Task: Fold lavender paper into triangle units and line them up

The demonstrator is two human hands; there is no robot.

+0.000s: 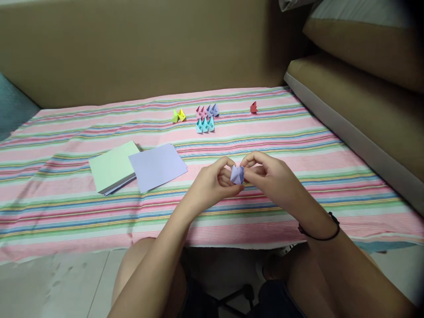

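Note:
A small folded lilac paper piece (237, 174) is pinched between both my hands above the striped cloth. My left hand (212, 185) grips its left side with curled fingers. My right hand (270, 176), with a black band on the wrist, closes on its right side. To the left lie a lilac paper sheet (157, 166) and a pale green sheet (112, 165) on top of a thin stack of paper.
Finished folded pieces sit farther back on the striped cloth (298, 145): yellow-green ones (178, 115), pink and lilac ones (207, 111), blue ones (205, 125) and a single red one (253, 107). A brown cushion (357, 106) borders the right side. My knees show below the cloth's front edge.

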